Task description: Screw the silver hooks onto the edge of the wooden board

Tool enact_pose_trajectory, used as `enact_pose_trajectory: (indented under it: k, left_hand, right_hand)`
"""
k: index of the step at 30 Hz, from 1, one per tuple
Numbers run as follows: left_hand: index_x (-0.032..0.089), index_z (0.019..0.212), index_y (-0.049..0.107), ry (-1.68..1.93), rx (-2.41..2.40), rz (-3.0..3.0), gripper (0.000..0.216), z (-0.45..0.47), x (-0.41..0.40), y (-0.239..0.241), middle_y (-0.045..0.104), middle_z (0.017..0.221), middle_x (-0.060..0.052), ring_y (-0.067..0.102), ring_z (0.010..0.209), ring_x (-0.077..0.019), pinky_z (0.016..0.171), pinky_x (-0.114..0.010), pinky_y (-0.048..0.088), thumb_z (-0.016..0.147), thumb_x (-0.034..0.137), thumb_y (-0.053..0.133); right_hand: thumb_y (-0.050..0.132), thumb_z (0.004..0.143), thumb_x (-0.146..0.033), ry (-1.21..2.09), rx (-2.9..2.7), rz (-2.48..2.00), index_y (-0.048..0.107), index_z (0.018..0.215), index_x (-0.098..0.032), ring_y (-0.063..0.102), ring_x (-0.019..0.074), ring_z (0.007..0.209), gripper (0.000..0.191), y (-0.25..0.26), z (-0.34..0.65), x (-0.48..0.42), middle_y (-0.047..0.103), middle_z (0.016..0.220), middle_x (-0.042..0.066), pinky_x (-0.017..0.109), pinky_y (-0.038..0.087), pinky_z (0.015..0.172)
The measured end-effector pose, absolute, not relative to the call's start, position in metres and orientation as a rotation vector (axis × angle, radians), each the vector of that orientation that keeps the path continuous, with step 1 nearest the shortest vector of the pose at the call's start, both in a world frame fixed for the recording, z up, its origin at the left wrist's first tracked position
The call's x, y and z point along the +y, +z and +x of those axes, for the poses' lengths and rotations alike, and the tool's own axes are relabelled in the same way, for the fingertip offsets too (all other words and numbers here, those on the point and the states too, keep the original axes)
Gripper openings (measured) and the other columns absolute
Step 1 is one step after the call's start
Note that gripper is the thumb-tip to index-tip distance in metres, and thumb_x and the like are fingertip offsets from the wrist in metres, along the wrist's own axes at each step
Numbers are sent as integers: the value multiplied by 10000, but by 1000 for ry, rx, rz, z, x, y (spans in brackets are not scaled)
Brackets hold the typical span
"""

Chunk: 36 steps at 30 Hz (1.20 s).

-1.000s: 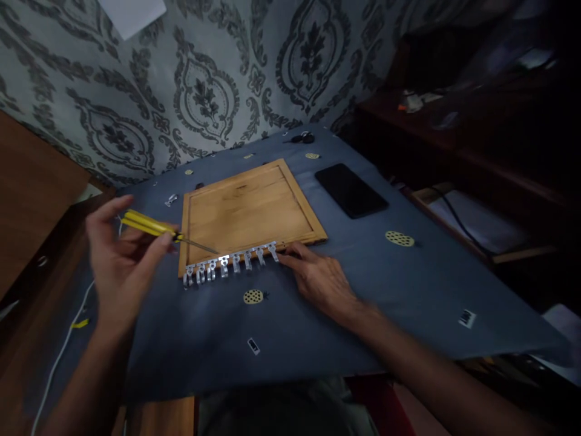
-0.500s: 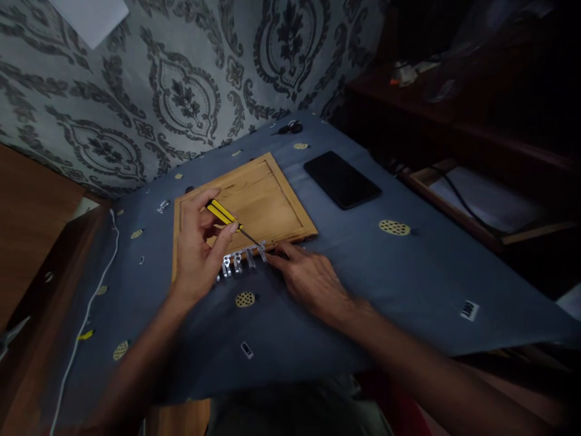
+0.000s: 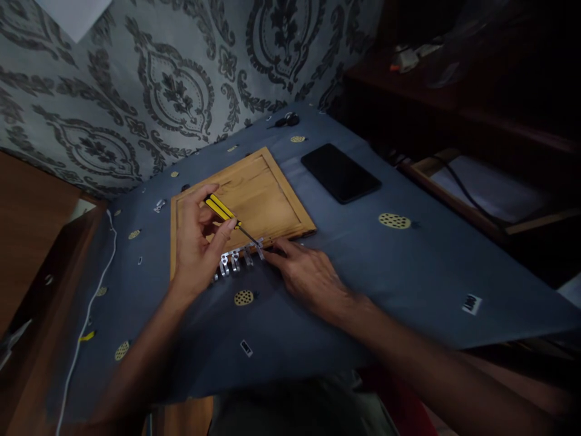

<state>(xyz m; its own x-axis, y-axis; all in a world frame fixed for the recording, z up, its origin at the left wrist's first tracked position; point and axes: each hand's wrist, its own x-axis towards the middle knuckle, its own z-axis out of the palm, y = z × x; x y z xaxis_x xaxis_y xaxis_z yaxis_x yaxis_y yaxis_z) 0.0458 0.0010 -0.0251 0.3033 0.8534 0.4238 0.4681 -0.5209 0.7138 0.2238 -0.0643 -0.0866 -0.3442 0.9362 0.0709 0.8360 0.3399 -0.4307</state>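
My left hand (image 3: 197, 242) is closed around a screwdriver (image 3: 221, 209) with a yellow and black handle. Its thin shaft slants down to the right, and the tip meets a metal hook (image 3: 259, 249) on the near edge of a framed wooden board (image 3: 240, 194). Several more silver hooks (image 3: 235, 260) line that same edge. At the right end of the row, my right hand (image 3: 311, 275) has its thumb and forefinger pinched at the hook under the tip. Whatever lies between those fingertips is too small to make out fully.
A black phone (image 3: 341, 173) lies right of the board on the blue patterned tablecloth (image 3: 345, 339). A small metal piece (image 3: 160, 206) sits to the left. Dark keys or a similar item (image 3: 288, 120) rest at the back. A white cable (image 3: 86, 327) runs along the left edge.
The view has shifted slightly, so the board and phone appear a little higher and to the left. Both hands keep their places at the hook, and the screwdriver stays against it.
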Motion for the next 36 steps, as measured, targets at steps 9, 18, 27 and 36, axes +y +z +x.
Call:
enact_pose_trajectory:
  k: [9,18,27,36]
  left_hand:
    - [245,1298,473,1132,1094,2139,506,47,8,-28,675,1123,-51,665,760,-114,579,-218,515,856,288,716]
    - [243,1318,468,1094,1091,2230,484,48,9,-25,676,855,1,675,735,-142,559,-229,520,889,310,682]
    - [257,1321,472,1076,1081,2186,510,47,10,-25,683,1062,-41,691,811,-150,592,-243,531,867,291,701]
    - [254,1340,481,1017,1064,2179,495,47,8,-22,684,915,-20,683,797,-150,583,-229,523,888,266,683]
  right_hand:
    - [490,980,-99,527,-2310,-1598,560,1443,-311,661,216,1087,514,-85,224,-64,669,1272,77,298,537,834]
    - [498,959,-69,570,-2317,-1586,573,1428,-286,644,222,1102,522,-82,225,-63,659,1308,86,312,546,835]
    - [500,964,-67,556,-2323,-1581,579,1428,-273,654,234,1107,514,-84,225,-63,658,1308,101,327,556,853]
    - [505,968,-79,568,-2337,-1617,568,1440,-289,658,237,1124,520,-80,224,-63,660,1308,99,321,555,858]
